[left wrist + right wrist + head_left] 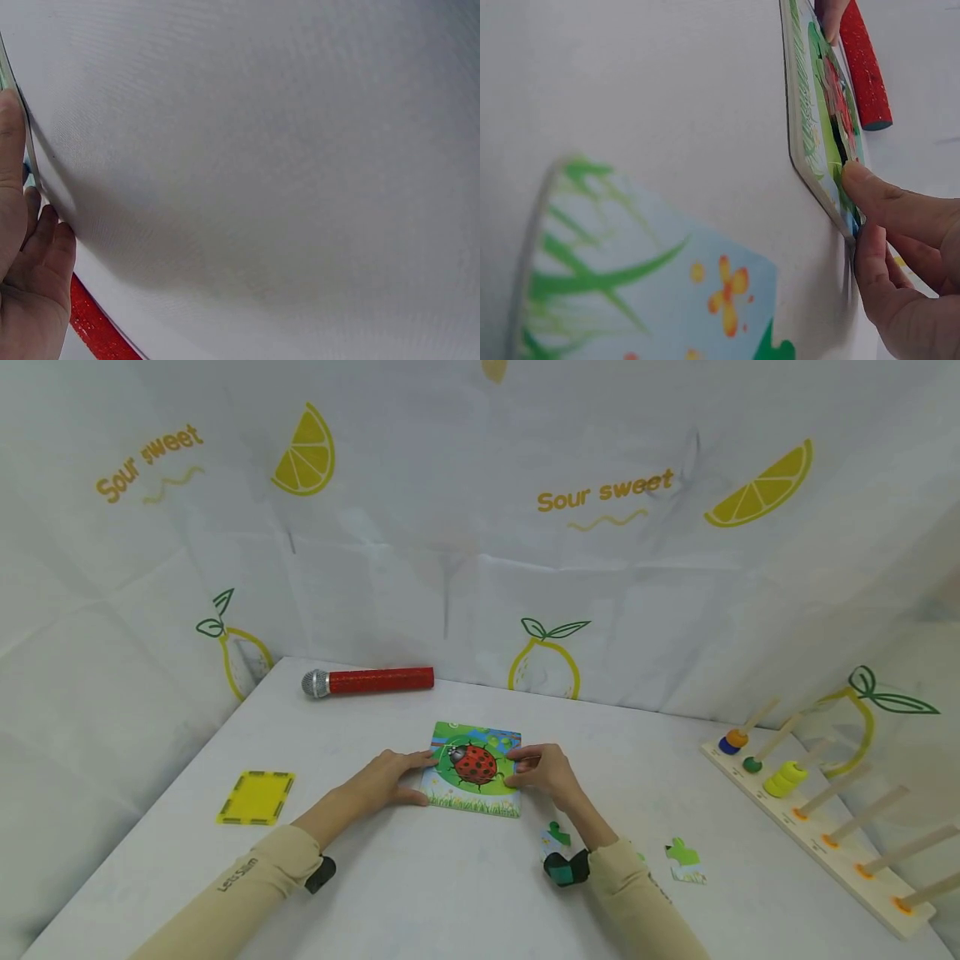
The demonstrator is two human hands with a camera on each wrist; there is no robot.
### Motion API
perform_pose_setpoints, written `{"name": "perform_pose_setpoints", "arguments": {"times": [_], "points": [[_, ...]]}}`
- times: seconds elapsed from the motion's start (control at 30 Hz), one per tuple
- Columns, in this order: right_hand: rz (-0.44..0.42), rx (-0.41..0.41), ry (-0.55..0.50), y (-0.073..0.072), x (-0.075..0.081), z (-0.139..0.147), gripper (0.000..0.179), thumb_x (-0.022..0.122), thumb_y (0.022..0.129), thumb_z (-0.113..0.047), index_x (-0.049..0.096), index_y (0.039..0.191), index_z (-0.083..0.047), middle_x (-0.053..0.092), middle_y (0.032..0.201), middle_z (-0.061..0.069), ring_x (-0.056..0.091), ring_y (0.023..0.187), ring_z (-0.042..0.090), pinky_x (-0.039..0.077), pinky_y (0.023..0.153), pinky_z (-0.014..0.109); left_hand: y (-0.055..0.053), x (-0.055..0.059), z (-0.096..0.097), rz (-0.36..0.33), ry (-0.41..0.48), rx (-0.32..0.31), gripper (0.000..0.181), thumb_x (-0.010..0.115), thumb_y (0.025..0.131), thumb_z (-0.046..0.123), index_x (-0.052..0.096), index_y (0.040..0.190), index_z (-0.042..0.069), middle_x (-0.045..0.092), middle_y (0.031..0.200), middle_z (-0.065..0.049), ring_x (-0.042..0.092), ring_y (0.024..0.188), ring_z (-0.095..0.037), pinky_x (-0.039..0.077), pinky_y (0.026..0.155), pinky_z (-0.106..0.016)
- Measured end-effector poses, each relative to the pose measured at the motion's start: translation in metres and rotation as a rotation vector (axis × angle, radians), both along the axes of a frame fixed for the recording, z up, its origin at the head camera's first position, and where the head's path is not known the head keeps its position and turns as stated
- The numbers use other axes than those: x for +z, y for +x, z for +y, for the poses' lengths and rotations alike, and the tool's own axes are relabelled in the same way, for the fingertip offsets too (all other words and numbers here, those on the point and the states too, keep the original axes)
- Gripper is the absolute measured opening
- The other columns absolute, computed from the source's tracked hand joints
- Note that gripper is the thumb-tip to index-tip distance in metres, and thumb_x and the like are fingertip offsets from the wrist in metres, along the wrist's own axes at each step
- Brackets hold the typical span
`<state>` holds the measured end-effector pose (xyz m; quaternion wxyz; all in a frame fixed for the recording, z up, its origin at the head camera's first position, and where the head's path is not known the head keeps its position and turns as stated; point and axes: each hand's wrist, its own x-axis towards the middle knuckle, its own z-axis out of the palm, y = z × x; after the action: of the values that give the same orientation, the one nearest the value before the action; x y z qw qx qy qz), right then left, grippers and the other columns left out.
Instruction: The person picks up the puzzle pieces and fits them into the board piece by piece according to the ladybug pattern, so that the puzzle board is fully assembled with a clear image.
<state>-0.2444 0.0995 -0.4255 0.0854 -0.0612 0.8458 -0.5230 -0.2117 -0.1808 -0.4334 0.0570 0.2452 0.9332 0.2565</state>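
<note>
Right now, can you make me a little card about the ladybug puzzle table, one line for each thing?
Ladybug puzzle: on the white table
Left hand: touches the puzzle's left edge
Right hand: pinches at the puzzle's right edge
Loose pieces: at least two, one either side of the right sleeve
Microphone: mostly red, behind the puzzle, toward the left
Yellow square: left of the left hand
Bead stand: far right, beads on three pegs

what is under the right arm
In the head view, a puzzle piece shows there, its lower edge covered by the wrist strap. A green sliver peeks past the sleeve; the rest of it, and anything fully beneath, is hidden.
</note>
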Motion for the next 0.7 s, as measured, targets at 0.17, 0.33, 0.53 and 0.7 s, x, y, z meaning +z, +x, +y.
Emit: {"name": "perform_pose_setpoints", "arguments": {"times": [0.17,0.33,0.53,0.7], "points": [[-0.005,-0.001,-0.013,0.0009,0.0009,0.0002,0.037,0.078,0.07,0.012,0.067,0.105,0.01,0.065,0.08,0.015,0.056,0.069,0.012,0.049,0.06,0.019,0.0001,0.0005,0.0004,-0.011,0.001,0.007,0.063,0.075,0.081,0.029,0.055,0.134,0.004,0.048,0.143,-0.009,0.048,0.127,-0.033,0.04,0.105,-0.047],[-0.003,-0.009,-0.02,0.0015,0.0031,0.0004,0.039,0.079,0.068,0.013,0.067,0.105,0.01,0.066,0.084,0.016,0.057,0.07,0.012,0.049,0.059,0.019,0.0003,-0.0003,-0.0002,-0.009,0.001,0.001,0.063,0.074,0.081,0.03,0.054,0.135,0.004,0.047,0.144,-0.009,0.048,0.127,-0.034,0.04,0.105,-0.047],[0.023,-0.015,0.022,-0.0007,0.0036,-0.0007,0.035,0.079,0.069,0.011,0.068,0.102,0.008,0.069,0.09,0.018,0.059,0.071,0.012,0.049,0.061,0.019,0.0005,-0.0009,-0.0007,-0.006,0.008,-0.005,0.063,0.074,0.081,0.031,0.054,0.135,0.004,0.047,0.144,-0.01,0.047,0.127,-0.034,0.04,0.105,-0.047],[0.01,-0.027,0.085,-0.0039,0.0037,-0.0031,0.033,0.081,0.069,0.007,0.07,0.1,0.004,0.07,0.09,0.013,0.06,0.074,0.013,0.05,0.065,0.022,0.0003,-0.0007,-0.0014,-0.008,0.013,-0.003,0.063,0.074,0.082,0.031,0.054,0.135,0.004,0.047,0.144,-0.01,0.046,0.128,-0.034,0.039,0.105,-0.047]]}}
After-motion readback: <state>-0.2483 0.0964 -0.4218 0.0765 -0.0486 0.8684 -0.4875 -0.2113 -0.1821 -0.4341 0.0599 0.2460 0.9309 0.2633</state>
